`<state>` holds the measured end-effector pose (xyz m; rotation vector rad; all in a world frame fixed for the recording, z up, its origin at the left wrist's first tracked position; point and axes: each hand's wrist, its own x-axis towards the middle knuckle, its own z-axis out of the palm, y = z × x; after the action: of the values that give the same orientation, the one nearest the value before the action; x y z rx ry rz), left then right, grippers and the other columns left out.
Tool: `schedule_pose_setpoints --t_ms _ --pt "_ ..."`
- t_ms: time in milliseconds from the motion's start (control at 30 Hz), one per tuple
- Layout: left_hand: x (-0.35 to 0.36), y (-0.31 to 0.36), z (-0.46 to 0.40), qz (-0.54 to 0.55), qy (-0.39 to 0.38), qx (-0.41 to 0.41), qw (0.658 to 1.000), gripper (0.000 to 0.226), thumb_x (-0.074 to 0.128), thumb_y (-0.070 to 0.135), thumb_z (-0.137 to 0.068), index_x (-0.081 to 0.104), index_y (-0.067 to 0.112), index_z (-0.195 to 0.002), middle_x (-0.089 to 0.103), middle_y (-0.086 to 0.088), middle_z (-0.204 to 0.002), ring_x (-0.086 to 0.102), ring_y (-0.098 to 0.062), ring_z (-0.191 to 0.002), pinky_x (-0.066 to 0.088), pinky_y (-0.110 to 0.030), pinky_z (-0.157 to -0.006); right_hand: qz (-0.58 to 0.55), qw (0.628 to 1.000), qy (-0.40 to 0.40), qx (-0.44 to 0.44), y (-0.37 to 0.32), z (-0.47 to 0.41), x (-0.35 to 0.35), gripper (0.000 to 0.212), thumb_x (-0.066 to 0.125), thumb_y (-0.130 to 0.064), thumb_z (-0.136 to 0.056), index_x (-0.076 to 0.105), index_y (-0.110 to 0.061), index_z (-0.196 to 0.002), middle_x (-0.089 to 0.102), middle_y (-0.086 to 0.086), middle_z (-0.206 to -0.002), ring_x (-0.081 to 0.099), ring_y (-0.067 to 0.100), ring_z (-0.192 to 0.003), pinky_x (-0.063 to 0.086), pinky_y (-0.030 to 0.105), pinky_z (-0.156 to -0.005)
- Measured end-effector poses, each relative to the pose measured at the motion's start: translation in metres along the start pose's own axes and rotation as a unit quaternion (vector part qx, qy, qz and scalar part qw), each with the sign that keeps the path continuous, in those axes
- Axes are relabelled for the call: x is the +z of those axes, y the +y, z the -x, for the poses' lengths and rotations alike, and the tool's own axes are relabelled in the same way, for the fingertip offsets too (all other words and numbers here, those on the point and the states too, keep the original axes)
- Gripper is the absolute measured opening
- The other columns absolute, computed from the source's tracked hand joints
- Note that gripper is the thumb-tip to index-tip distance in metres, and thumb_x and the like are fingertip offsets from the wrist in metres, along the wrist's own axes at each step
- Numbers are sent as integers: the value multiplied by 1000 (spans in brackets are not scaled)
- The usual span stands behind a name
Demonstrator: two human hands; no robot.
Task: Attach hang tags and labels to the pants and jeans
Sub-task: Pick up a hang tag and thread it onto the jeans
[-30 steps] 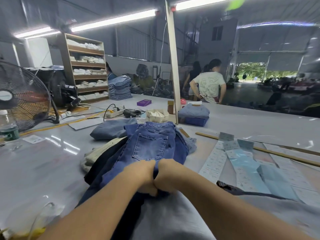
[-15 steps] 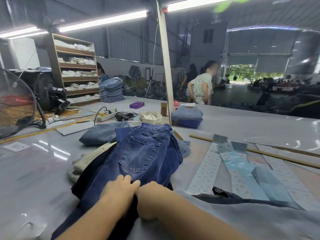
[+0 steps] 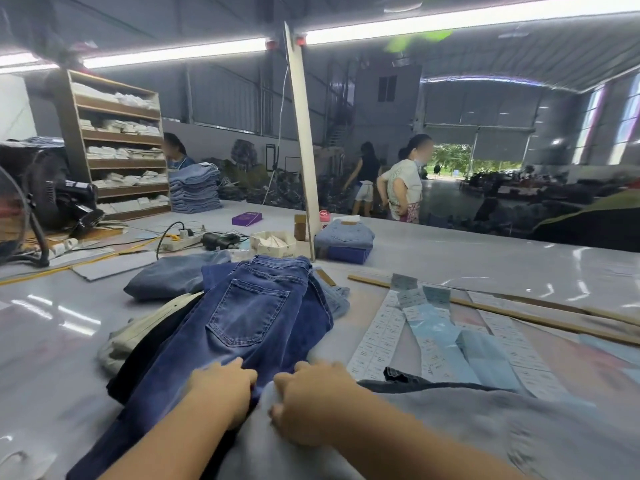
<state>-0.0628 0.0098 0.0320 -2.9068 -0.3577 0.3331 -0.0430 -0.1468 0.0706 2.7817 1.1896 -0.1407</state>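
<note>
1. Both hands are down at the near edge of the table (image 3: 450, 268), side by side and nearly touching.
2. The left hand (image 3: 225, 393) lies on the dark blue jeans (image 3: 249, 317), fingers curled into the denim just below the back pocket; it appears to bunch the cloth, though the blur hides the exact hold.
3. The right hand (image 3: 308, 403) sits just beside it, fingers curled down where the jeans meet a pale grey garment (image 3: 450, 434); which cloth it grips I cannot tell.
4. The jeans lie pocket-side up, waistband away from the person, atop a heap of dark and beige garments.
5. Just right of the jeans, strips of white labels (image 3: 377, 337) and light blue tags (image 3: 436, 327) fan out flat on the table, apart from both hands.
6. Beyond them runs a long wooden stick (image 3: 519, 313).
7. Further back: a folded jeans bundle (image 3: 344, 235), a power strip (image 3: 181, 240), a fan (image 3: 20, 216) at the left edge.
</note>
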Motion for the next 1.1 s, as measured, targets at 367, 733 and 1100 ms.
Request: schedule_pose_setpoints --t_ms 367,733,1100 --pt "-100 98 39 -21 51 47 997 34 50 18 -92 59 19 -125 60 -3 -128 60 -25 -114 51 -42 -94 -128 990 -38 41 45 83 2 61 39 -52 -97 25 -22 -148 36 16 -147 34 38 -135 32 50 -107" --pt "-142 242 100 54 102 261 959 32 39 31 -99 63 17 -115 62 -9 -121 57 -26 -105 44 -34 -85 -61 990 -50 119 115 206 -3 70 38 -63 -94 30 -24 -152 33 6 -156 23 26 -145 10 43 -121" --pt "-147 315 138 110 139 392 903 37 49 59 -91 64 27 -104 61 4 -98 54 -16 -84 45 -31 -67 -243 911 88 322 191 342 5 63 64 -59 -82 49 -32 -137 55 -7 -135 53 10 -106 43 27 -86"
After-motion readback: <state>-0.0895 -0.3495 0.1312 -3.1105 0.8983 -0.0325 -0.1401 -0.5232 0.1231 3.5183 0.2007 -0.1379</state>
